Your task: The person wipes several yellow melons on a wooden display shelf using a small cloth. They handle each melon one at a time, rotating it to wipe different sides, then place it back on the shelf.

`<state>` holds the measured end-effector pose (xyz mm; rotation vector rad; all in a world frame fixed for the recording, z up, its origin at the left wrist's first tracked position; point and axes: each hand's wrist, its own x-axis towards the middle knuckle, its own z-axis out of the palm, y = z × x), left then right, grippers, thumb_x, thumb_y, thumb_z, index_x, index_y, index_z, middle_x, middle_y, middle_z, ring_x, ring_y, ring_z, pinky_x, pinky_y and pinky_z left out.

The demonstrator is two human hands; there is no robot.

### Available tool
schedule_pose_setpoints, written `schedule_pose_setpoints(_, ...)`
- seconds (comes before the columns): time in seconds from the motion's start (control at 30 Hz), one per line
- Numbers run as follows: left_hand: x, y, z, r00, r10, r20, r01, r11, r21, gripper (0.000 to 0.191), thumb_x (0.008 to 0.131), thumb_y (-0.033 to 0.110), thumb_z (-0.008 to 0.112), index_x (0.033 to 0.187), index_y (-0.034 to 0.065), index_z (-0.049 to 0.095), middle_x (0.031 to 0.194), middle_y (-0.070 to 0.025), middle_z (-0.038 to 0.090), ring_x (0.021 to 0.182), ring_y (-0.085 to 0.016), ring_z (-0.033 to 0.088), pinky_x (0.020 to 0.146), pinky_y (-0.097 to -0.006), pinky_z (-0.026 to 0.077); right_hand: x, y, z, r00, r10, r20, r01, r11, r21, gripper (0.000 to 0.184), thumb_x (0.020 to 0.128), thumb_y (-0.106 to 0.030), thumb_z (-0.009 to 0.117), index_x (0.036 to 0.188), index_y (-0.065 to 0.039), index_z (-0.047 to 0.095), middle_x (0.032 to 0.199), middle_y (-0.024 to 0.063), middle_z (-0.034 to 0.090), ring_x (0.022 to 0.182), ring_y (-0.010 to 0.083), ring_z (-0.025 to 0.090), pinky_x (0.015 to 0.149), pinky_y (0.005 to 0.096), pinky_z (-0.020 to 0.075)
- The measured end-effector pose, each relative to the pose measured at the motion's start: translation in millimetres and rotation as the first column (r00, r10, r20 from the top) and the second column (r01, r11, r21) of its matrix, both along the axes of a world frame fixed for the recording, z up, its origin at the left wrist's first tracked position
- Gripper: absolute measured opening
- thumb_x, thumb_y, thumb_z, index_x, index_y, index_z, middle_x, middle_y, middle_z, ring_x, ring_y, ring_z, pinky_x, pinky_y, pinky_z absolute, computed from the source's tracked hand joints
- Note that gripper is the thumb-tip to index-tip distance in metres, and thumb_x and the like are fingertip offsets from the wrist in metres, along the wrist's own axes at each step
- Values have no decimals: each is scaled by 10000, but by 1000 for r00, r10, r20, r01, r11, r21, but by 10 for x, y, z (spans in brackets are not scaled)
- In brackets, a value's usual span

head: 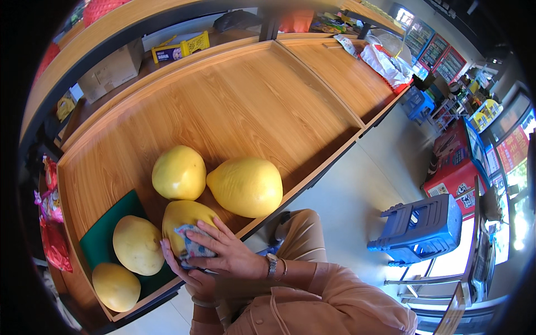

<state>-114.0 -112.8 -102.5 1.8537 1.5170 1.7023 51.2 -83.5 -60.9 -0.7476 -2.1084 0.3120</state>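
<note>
A yellow pomelo [184,209] rests at the near edge of a wooden display tray [234,96]. My right hand [230,253] presses a patterned grey-blue cloth [199,245] against it, fingers spread over the cloth. My left hand [184,268] cups the pomelo's lower left side; part of it is hidden behind the right hand and cloth. A rounder pomelo [179,172] and a large pear-shaped pomelo [249,187] lie just beyond. To the left, two more pomelos [138,246] [116,287] sit on or beside a green mat [125,213].
A raised rim [320,161] borders the tray, and a divider [320,83] splits it. A cardboard box [113,71] and a yellow basket [194,44] stand behind. Plastic bags [387,65] lie at the far right. Blue stacked stools [418,230] stand on the floor.
</note>
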Motion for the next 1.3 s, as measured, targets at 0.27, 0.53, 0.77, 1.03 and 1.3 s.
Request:
schedule_pose_setpoints(0.27, -36, 15, 84, 986, 43, -162, -47, 999, -22, 533, 1144, 306, 367, 1555, -31, 401, 1682, -296, 326, 1565, -499, 313, 1271, -629, 250, 146, -118, -370, 998, 45, 34, -45, 999, 21, 364, 968, -206, 650, 1313, -240, 762, 1772, 58, 289, 1650, 378, 196, 1324, 629, 158)
schedule_pose_setpoints(0.53, -1, 45, 114, 974, 70, -218, -63, 997, 38, 491, 1143, 245, 426, 1545, -36, 407, 1672, -302, 338, 1553, -509, 328, 1267, -627, 262, 326, -62, -193, 986, 65, -154, -65, 998, 9, 436, 880, -37, 755, 1314, -59, 721, 1601, 136, 522, 1516, 408, 455, 1224, 547, 415)
schedule_pose_setpoints(0.77, 10, 89, 64, 970, 102, -219, -84, 993, 88, 498, 1149, 274, 422, 1544, -28, 429, 1673, -291, 358, 1548, -494, 347, 1269, -605, 264, 73, 405, 554, 922, -63, -381, 49, 998, -46, 339, 958, -48, 697, 1294, -10, 685, 1499, 229, 560, 1350, 427, 571, 1115, 477, 507)
schedule_pose_setpoints(1.03, -21, 94, 52, 952, 99, -289, -72, 992, 102, 502, 1149, 270, 426, 1559, -19, 419, 1676, -295, 355, 1543, -494, 354, 1268, -609, 263, -154, 832, 412, 977, -18, -211, -19, 985, -174, 375, 1023, -249, 677, 1305, -2, 687, 1279, 192, 703, 1183, 394, 663, 1057, 466, 524)
schedule_pose_setpoints(1.3, -25, 95, 65, 944, 85, -319, -54, 993, 104, 491, 1144, 247, 425, 1555, -22, 419, 1669, -302, 358, 1537, -503, 359, 1261, -616, 271, -116, 720, 284, 946, -94, -311, 31, 978, -204, 327, 1077, -204, 609, 1314, 11, 673, 1277, 203, 688, 1170, 390, 648, 1032, 458, 528)
